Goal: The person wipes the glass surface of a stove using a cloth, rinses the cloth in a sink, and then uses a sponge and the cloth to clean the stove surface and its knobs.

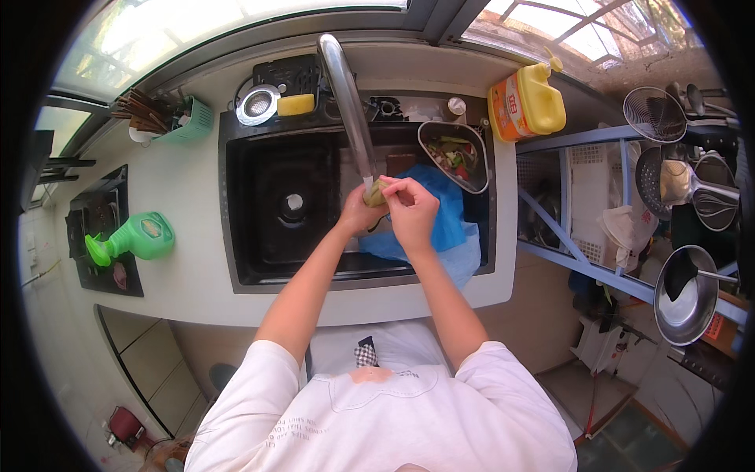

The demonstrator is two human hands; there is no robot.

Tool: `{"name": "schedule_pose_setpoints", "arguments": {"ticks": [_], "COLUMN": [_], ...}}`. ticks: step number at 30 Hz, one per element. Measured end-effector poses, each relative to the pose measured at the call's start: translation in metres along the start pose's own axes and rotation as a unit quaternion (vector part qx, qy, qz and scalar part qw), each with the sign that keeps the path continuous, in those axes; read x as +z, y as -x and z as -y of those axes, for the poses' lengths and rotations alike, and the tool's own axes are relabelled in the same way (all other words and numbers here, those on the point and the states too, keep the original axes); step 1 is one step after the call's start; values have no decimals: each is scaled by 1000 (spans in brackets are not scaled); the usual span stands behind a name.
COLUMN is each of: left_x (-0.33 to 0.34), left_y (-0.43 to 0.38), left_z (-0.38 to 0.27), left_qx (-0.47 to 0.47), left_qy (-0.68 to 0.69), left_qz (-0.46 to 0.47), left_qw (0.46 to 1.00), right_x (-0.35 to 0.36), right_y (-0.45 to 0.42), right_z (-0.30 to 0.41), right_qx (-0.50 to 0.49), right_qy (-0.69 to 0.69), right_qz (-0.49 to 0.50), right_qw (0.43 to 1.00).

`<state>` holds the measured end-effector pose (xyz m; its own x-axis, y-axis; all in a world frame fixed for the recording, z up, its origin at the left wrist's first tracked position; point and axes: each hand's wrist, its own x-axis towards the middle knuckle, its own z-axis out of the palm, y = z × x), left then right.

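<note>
Over the divider of a black double-basin sink (283,282), my left hand (357,213) holds a small pale green piece of vegetable (376,193), its exact kind unclear. The mouth of the chrome faucet (348,100) is right above it, and water appears to run onto it. The thumb and fingers of my right hand (413,206) pinch the same piece at its upper right side. Beneath and beside my right hand, a blue plastic bag (451,221) lies crumpled in the right basin. Part of the piece is hidden by my fingers.
A metal-rimmed strainer basket (485,177) with vegetable scraps hangs at the sink's back right. Behind the sink lie a yellow sponge (295,105) and a drain strainer (258,105). A yellow detergent jug (527,103) stands right, a green spray bottle (147,235) left. Utensils and a pan (687,295) hang at right.
</note>
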<state>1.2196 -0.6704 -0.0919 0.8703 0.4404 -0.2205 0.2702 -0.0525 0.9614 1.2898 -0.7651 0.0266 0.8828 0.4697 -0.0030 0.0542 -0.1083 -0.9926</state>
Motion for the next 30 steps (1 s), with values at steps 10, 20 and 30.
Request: {"name": "schedule_pose_setpoints", "arguments": {"ticks": [10,20,30], "left_x": [-10,-13,-281], "left_y": [21,61,227], "left_z": [-10,-18,46], "left_qx": [11,96,-73], "left_qy": [-149,-336,-241], "left_qz": [-109,-63,-570], "left_qw": [983,935,783], "right_x": [-51,-14,-30], "right_y": [-34,5,8], "right_z": [-12,-102,-123], "right_qx": [-30,-52,-60], "right_qy": [373,305,382], "right_qz": [196,279,263], "right_qw": [906,909,884]}}
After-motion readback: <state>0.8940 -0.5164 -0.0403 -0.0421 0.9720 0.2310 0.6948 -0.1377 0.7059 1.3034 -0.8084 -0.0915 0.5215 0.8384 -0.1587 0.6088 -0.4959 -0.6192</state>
